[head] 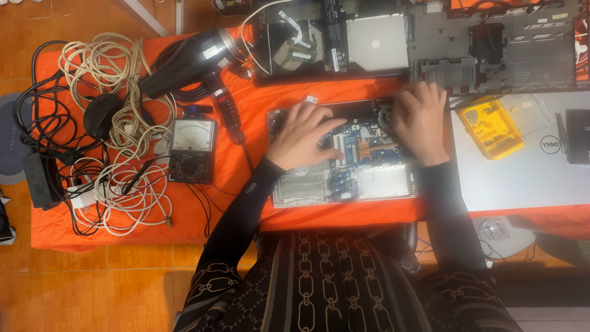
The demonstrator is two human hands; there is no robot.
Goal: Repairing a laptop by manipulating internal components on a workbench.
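Note:
An opened laptop base (375,181) with its blue circuit board and copper heat pipe exposed lies on the orange cloth (246,110) in front of me. My left hand (302,136) rests palm down on the board's left half, fingers spread toward the black strip at its far edge. My right hand (421,120) lies on the board's far right corner, next to the round fan, fingers curled down onto it. Whether either hand grips a part is hidden under the palms.
A black heat gun (190,61), an analog multimeter (192,149) and a tangle of white and black cables (117,123) lie at left. Laptop shells (491,46) sit at the far edge. A grey laptop lid (522,166) carries a yellow screwdriver-bit case (491,127).

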